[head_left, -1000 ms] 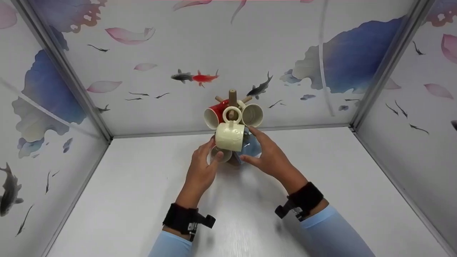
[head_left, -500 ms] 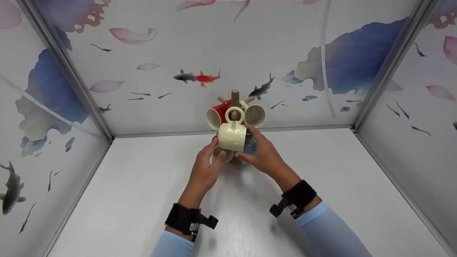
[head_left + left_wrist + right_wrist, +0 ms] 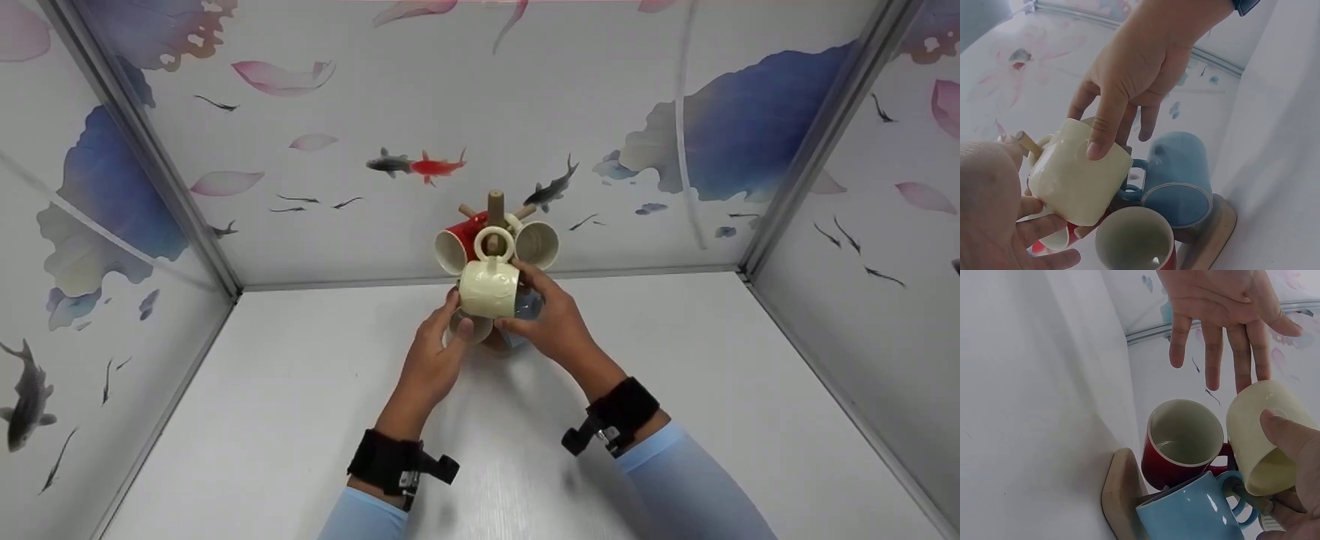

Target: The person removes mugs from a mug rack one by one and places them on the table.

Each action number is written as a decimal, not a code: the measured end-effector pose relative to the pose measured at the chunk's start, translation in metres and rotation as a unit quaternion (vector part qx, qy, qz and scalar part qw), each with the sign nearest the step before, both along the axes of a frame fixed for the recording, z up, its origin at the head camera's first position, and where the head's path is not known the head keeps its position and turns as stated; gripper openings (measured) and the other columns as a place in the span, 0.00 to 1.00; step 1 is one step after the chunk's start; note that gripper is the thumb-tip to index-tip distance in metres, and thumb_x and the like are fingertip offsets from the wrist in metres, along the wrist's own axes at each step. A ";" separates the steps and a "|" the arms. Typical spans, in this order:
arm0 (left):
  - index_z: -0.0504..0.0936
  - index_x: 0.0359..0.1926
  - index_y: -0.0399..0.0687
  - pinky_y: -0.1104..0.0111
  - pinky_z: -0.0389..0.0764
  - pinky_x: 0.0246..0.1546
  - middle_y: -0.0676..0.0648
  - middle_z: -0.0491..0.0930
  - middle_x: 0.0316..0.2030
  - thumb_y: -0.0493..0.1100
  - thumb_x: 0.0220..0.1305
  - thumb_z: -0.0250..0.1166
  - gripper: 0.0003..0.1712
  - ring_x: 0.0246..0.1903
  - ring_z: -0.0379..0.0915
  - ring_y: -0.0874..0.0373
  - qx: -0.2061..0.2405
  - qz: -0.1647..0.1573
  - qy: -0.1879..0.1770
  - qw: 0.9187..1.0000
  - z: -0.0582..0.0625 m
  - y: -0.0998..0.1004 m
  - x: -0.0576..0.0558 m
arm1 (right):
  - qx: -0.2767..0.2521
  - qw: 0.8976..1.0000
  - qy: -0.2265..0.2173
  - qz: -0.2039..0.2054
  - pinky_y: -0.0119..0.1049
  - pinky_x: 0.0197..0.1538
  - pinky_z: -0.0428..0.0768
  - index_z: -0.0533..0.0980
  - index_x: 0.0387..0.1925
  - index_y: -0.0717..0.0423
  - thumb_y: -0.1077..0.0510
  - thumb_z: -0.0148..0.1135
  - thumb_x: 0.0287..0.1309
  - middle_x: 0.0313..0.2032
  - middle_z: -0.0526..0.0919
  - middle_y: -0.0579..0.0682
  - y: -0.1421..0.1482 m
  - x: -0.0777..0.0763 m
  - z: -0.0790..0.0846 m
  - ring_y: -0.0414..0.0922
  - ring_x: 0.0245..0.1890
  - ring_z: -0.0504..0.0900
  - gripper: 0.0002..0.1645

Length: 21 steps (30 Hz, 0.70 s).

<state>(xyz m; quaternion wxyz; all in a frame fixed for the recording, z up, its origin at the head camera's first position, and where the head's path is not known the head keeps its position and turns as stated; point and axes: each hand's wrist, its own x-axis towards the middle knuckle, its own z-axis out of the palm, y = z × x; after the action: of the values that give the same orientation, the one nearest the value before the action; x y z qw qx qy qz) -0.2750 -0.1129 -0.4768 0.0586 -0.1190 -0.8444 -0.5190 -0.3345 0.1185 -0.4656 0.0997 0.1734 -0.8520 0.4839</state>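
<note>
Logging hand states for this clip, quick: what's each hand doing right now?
Left hand: open, at the cream mug.
Right hand: closed, holding the cream mug.

Light-blue sleeves [image 3: 690,481] (black wristbands [image 3: 384,461])

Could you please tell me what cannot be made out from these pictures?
Glossy blue cylindrical mug: head view, mostly hidden by the glossy pale-yellow cylindrical mug and right hand.
Pale-yellow mug's interior: right wrist view, partly covered by the right hand.
Flat brown wooden rack base: right wrist view, cut off by bottom edge.
Left hand: left wrist view, cut off by left edge.
</note>
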 end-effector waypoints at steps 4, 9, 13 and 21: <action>0.56 0.93 0.55 0.35 0.53 0.90 0.49 0.61 0.90 0.74 0.87 0.46 0.48 0.91 0.52 0.41 0.009 0.001 -0.005 1.000 0.001 -0.001 0.001 | -0.012 1.000 0.002 -0.001 0.63 0.85 0.72 0.66 0.88 0.45 0.59 0.92 0.55 0.79 0.80 0.55 -0.001 0.002 0.000 0.56 0.81 0.77 0.63; 0.58 0.92 0.56 0.35 0.55 0.90 0.48 0.63 0.89 0.75 0.86 0.46 0.48 0.90 0.54 0.41 0.008 0.010 -0.003 1.000 0.003 -0.002 0.001 | -0.023 1.000 0.009 -0.003 0.64 0.83 0.75 0.66 0.88 0.44 0.58 0.92 0.54 0.78 0.81 0.55 -0.002 0.006 0.000 0.57 0.79 0.79 0.65; 0.60 0.91 0.56 0.36 0.56 0.90 0.49 0.65 0.88 0.77 0.84 0.47 0.49 0.89 0.56 0.41 0.004 0.017 0.003 1.000 0.005 -0.001 0.003 | -0.028 0.999 0.017 0.001 0.62 0.83 0.76 0.66 0.88 0.46 0.58 0.92 0.54 0.77 0.82 0.56 -0.002 0.008 0.001 0.57 0.79 0.81 0.65; 0.67 0.89 0.54 0.36 0.60 0.88 0.45 0.70 0.86 0.65 0.90 0.51 0.38 0.88 0.60 0.40 0.007 0.038 0.009 0.999 0.016 -0.001 0.010 | -0.050 0.998 0.022 0.007 0.51 0.82 0.77 0.67 0.87 0.50 0.59 0.92 0.54 0.79 0.79 0.55 -0.001 0.015 0.004 0.54 0.80 0.79 0.63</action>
<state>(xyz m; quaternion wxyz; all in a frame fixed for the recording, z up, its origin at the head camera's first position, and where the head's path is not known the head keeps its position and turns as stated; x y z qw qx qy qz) -0.2652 -0.1140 -0.4613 0.0861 -0.0913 -0.8443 -0.5209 -0.3198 0.1175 -0.4614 0.1234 0.1847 -0.8228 0.5230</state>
